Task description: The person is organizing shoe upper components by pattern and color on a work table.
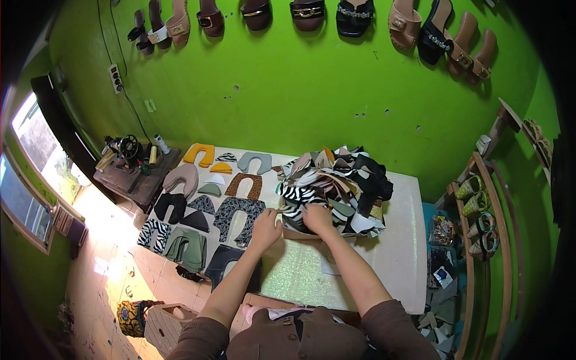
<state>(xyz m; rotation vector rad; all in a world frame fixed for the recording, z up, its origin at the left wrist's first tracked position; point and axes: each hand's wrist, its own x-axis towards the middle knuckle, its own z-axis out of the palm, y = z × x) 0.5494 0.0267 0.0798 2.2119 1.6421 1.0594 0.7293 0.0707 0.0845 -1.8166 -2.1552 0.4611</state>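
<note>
A heaped pile of leather and fabric scraps [354, 174] rises from what looks like a shallow light-coloured box [298, 235] on the table. At its near left side lies zebra-print material [300, 193]. My right hand [317, 219] reaches into the pile, its fingers curled on the zebra-print scrap and partly hidden by it. Just left of the box, my left hand [267, 228] has its fingers bent together by the zebra-print edge; what they hold is too small to make out.
Left of the pile, cut U-shaped shoe-upper pieces [243, 211] lie in groups on the table [399, 258]. A sewing machine [128, 150] stands at the far left. Sandals [307, 13] hang along the green wall. A wooden rack [480, 240] with shoes is at the right.
</note>
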